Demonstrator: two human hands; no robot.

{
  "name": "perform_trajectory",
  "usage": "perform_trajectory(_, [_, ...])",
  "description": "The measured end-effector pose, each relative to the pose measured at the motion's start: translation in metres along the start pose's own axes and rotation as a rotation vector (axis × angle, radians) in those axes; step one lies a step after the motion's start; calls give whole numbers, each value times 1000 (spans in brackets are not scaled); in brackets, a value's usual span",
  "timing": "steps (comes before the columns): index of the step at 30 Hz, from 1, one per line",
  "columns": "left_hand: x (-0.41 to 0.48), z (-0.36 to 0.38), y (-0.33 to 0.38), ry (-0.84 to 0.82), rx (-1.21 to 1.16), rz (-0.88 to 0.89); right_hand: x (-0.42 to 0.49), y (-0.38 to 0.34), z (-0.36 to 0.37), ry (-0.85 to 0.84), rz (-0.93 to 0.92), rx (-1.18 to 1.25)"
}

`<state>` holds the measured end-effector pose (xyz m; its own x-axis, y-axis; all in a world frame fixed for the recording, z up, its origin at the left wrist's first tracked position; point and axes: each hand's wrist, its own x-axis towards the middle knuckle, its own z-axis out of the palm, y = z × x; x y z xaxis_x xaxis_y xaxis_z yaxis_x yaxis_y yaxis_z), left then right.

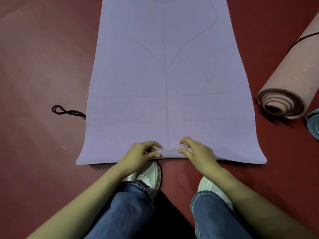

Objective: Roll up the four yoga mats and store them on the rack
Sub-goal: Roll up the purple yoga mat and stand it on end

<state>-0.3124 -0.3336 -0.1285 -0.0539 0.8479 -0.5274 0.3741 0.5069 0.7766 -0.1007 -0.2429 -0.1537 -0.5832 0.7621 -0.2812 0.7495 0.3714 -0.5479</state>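
A lilac yoga mat (165,75) lies flat on the dark red floor, stretching away from me, with faint curved lines pressed into it. My left hand (140,155) and my right hand (196,152) pinch its near edge at the middle, lifting a small fold there. A pink yoga mat (291,80) lies rolled up at the right, a black cord tied around it. The rack is out of view.
A loose black cord (66,111) lies on the floor beside the lilac mat's left edge. My white shoes (150,175) and jeans are just in front of the mat's near edge. A blue object (313,121) pokes in at the right edge.
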Motion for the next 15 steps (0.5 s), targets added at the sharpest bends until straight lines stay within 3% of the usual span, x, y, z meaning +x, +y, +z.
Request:
perform_trajectory(3, [0,2,-17,274,196,73,6,1,14,276,-229,-87])
perform_trajectory(6, [4,10,-30,459,566,258,2,11,33,325,-416,-259])
perform_trajectory(9, [12,13,-21,387,849,378,-8,22,34,300,-516,-328])
perform_trajectory(12, [15,17,-12,224,905,285,-11,23,30,205,-469,-358])
perform_trajectory(15, [7,28,-10,206,914,244,-12,20,36,269,-416,-289])
